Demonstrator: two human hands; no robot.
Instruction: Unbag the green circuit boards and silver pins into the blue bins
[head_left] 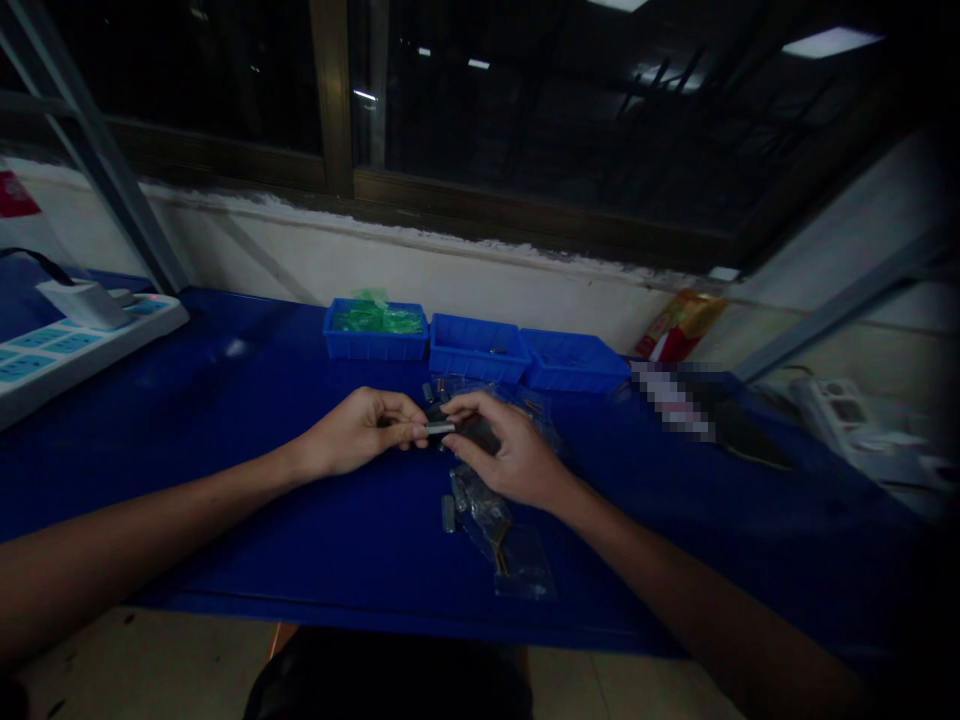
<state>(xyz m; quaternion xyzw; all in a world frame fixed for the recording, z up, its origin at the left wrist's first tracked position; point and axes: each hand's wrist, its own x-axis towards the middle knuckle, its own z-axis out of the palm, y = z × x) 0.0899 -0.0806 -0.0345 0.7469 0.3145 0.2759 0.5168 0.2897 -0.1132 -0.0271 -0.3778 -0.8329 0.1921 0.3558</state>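
Note:
Between my two hands, over the middle of the blue table, is a small light-grey metal piece (439,428), short and bar-shaped. My left hand (367,432) pinches its left end with thumb and fingers. The thumb and fingertips of my right hand (504,448) are curled at its other end; the dim light hides whether they grip it. Beneath and beside my right hand lie clear plastic bags (480,500) with small metal parts. One loose grey metal piece (448,514) rests left of the bags, and a flat bag (523,565) holding thin brass-coloured parts lies nearer the edge.
Along the wall stand a blue bin (375,345) with green plastic bags (379,318), a second blue bin (476,360) and a third (574,375). A white power strip (90,345) sits at left. A red-and-gold packet (679,325) leans at right.

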